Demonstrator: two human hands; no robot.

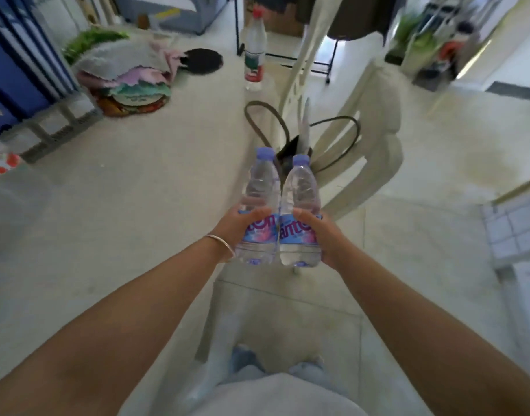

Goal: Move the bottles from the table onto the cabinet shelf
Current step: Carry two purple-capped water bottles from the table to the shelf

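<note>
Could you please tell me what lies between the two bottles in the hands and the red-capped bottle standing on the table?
In the head view, a dark bag with looped handles lies between the held bottles and the red-capped bottle, beside the white chair.

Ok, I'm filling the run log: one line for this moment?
left hand: holds bottle | right hand: holds second bottle | red-capped bottle: on table

**Premises: lived-in domestic room**

Setting is consistent with a home. A pale table (113, 181) carries a heap of folded cloths and towels (125, 82) in mixed colours. A cream plastic chair (374, 139) stands beside it with a dark-handled bag (290, 145) on it. Floor is light tile (423, 205). A black garment rack (287, 55) with hanging clothing occupies the background.
</note>
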